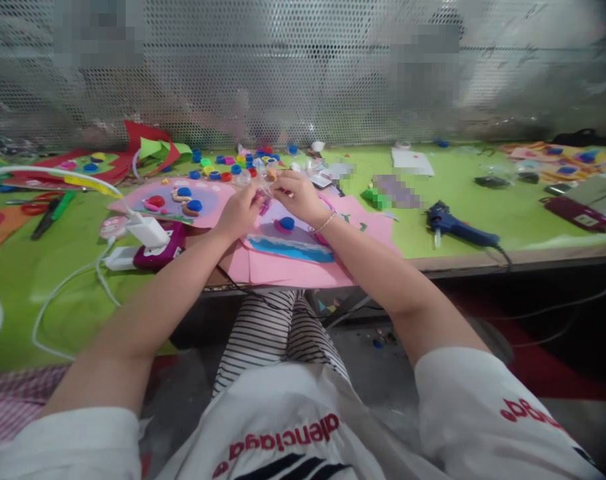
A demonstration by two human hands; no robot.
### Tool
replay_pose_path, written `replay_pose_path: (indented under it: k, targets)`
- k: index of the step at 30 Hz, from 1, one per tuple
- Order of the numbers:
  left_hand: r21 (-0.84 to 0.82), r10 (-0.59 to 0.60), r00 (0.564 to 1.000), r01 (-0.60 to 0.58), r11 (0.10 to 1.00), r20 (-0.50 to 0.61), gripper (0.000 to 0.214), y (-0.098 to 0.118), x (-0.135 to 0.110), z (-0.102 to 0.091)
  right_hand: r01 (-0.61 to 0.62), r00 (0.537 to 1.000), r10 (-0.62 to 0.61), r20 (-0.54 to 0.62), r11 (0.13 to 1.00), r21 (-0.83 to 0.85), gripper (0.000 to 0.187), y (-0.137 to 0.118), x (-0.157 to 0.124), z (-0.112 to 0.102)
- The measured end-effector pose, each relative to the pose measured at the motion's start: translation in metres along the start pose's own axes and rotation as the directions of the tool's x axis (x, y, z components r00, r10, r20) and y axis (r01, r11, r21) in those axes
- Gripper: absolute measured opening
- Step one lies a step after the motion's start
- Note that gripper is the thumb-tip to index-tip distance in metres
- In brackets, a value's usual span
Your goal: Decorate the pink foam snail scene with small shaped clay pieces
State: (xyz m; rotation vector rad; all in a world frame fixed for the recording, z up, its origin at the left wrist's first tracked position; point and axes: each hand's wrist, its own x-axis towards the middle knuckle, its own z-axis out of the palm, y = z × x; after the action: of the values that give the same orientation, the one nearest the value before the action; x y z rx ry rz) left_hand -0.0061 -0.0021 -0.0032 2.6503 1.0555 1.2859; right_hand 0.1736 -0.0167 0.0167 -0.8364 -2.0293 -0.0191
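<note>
Pink sheets stick out from under the near edge of the lilac picture; a blue glue gun lies well to its right. Over the picture, the left hand closes its fingers on a small purple piece — the right hand curls just beside, its grip I cannot tell. Coloured caps lie beyond the picture; farther behind it, a perforated screen.
</note>
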Motion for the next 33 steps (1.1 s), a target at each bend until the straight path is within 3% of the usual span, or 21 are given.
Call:
replay_pose_path:
  k: [6, 15, 20, 22, 25, 29, 33]
  targets:
    - [-0.004, 0.007, 1.000, -0.007, 1.000, 0.009, 0.013, 0.002, 0.000, 0.000, 0.135, 0.988, -0.124, 0.088, 0.981, -0.138, 0.020, -0.006, 0.000, -0.005]
    - [-0.019, 0.025, 0.997, -0.024, 1.000, 0.068, 0.009, 0.006, -0.002, -0.001, 0.156, 0.954, -0.117, 0.277, 0.980, -0.122, 0.026, 0.000, 0.002, -0.008]
    - [-0.011, 0.027, 0.998, -0.027, 1.000, 0.053, 0.009, 0.004, 0.000, 0.000, 0.143, 0.964, -0.116, 0.238, 0.985, -0.100, 0.025, 0.000, 0.002, -0.008]
    - [-0.029, 0.001, 1.000, 0.000, 1.000, 0.025, 0.010, 0.003, 0.002, 0.001, 0.071, 0.989, -0.060, 0.138, 0.994, -0.077, 0.025, 0.000, 0.002, -0.008]
    - [-0.034, -0.079, 0.996, 0.078, 0.996, -0.030, 0.009, 0.000, 0.004, 0.001, -0.132, 0.991, 0.132, -0.011, 0.990, 0.047, 0.023, 0.002, 0.003, -0.008]
    - [0.001, -0.234, 0.962, 0.237, 0.972, -0.140, 0.005, -0.008, 0.008, 0.001, -0.419, 0.896, 0.444, -0.004, 0.848, 0.324, 0.017, 0.011, 0.007, -0.004]
    - [-0.038, -0.406, 0.887, 0.408, 0.912, -0.220, 0.004, -0.025, 0.010, 0.002, -0.512, 0.833, 0.549, 0.070, 0.715, 0.475, 0.010, 0.019, 0.009, -0.001]
